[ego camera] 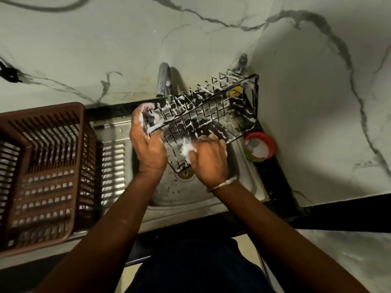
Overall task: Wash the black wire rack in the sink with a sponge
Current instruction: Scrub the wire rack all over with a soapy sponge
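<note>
The black wire rack [208,112], streaked with white foam, is tilted over the steel sink [182,195], its far end raised toward the back right. My left hand [148,142] grips the rack's near left corner, soapy fingers curled round the wire. My right hand [209,159] presses a foamy sponge [187,149] against the rack's near edge, fingers curled over it; most of the sponge is hidden under foam and fingers.
A brown plastic dish basket [42,172] sits on the ribbed drainboard to the left. The tap [164,81] rises behind the sink. A red tub of white soap [259,146] stands at the sink's right rim. Marble walls enclose the back and right.
</note>
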